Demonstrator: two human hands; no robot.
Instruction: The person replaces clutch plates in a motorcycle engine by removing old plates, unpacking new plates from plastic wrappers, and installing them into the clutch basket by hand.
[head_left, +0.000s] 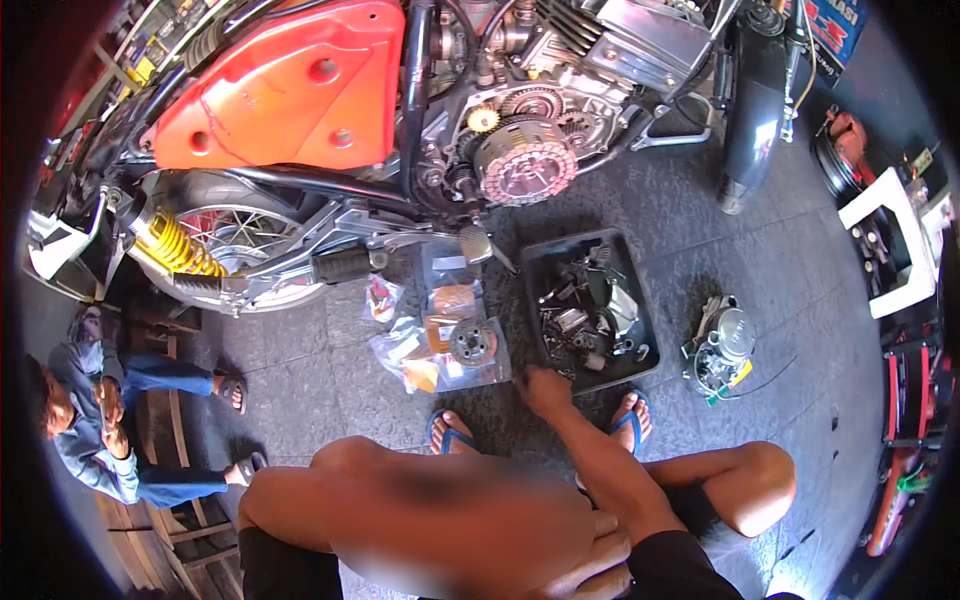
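Observation:
My right hand (pixel 547 393) reaches forward to the near left corner of a black tray (pixel 642 290). Its fingers are bent and drawn together over the rim. What lies under the fingertips is hidden. Metal engine parts (pixel 590 315) fill the tray in a loose heap. My left hand (pixel 605 562) is low in front of me, beside the crook of my right arm. Its fingers are curled close together, and a blurred patch covers the rest of it. Left of the tray, a round metal plate with holes (pixel 472 343) rests on clear plastic parts bags (pixel 420 375).
A motorcycle with an orange side panel (pixel 290 95) stands ahead, its engine side open around the clutch (pixel 525 165). Right of the tray sits a carburetor-like metal assembly (pixel 725 345). A person (pixel 105 420) sits at left on a wooden slatted seat (pixel 175 430). A white frame (pixel 905 245) stands far right.

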